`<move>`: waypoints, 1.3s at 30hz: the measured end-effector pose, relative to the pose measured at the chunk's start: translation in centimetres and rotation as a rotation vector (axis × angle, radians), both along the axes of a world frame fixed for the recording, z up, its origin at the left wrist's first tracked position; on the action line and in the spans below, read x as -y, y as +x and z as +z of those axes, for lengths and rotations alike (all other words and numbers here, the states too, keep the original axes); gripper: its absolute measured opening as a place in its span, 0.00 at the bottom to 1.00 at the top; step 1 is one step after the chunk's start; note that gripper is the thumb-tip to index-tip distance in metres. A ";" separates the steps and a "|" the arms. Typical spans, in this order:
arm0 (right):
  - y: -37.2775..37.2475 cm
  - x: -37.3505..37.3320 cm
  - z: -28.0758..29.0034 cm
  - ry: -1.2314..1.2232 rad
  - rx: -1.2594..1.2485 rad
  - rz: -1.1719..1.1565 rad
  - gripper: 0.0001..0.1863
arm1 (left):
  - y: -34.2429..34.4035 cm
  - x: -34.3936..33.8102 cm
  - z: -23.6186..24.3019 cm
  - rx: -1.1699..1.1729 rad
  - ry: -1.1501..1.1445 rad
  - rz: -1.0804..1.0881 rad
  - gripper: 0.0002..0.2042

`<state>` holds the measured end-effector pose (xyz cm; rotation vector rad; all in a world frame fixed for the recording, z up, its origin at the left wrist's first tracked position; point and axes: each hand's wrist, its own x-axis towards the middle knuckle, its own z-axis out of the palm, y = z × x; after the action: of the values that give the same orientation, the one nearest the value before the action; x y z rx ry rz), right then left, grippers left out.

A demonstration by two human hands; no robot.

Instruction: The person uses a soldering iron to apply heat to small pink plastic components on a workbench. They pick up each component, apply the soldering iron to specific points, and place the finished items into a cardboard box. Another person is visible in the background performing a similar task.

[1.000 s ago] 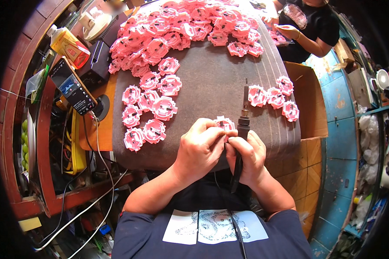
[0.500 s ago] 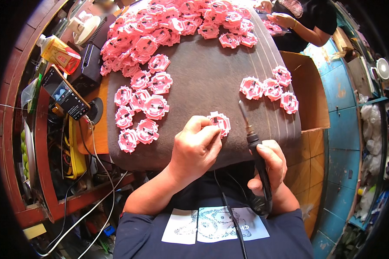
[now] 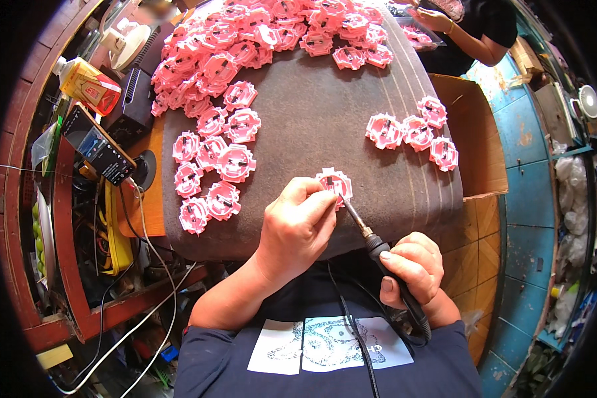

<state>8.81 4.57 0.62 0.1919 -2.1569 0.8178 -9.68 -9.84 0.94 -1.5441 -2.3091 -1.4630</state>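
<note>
Close in front of me on the dark mat lies a pink and white plastic part (image 3: 334,178) with a small black piece in it. My left hand (image 3: 297,217) is closed in a pinch at its near edge; what the fingertips hold is hidden. In my right hand (image 3: 414,268) is a soldering iron (image 3: 376,244), gripped by its black handle, the metal tip pointing up and left onto that part. More of these pink parts stand in a loose group (image 3: 210,152) to the left and a smaller one (image 3: 418,134) to the right.
A big heap of pink parts (image 3: 219,56) covers the mat's far side. Left of the mat are a phone (image 3: 99,146) on a stand, a bottle (image 3: 89,86) and a black box (image 3: 129,106). A cardboard box (image 3: 474,139) stands at the right; another person's arm (image 3: 467,43) is beyond.
The soldering iron has swung left and down, from pointing up beside the part to having its tip at it. My left hand stays almost in place by the part.
</note>
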 end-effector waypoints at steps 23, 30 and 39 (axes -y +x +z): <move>0.0 0.1 0.5 0.025 0.025 -0.001 0.16 | 0.1 0.1 0.1 -0.021 -0.003 0.005 0.08; 0.1 0.1 0.3 0.010 0.010 -0.015 0.16 | 0.1 0.1 0.0 -0.023 -0.001 -0.003 0.09; -0.2 0.0 0.0 -0.056 -0.064 -0.100 0.19 | 0.0 0.1 -0.1 -0.034 -0.001 -0.005 0.09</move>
<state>8.60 4.53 0.65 0.0805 -2.0635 0.8028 -9.65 -9.91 0.88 -1.5630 -2.2898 -1.4253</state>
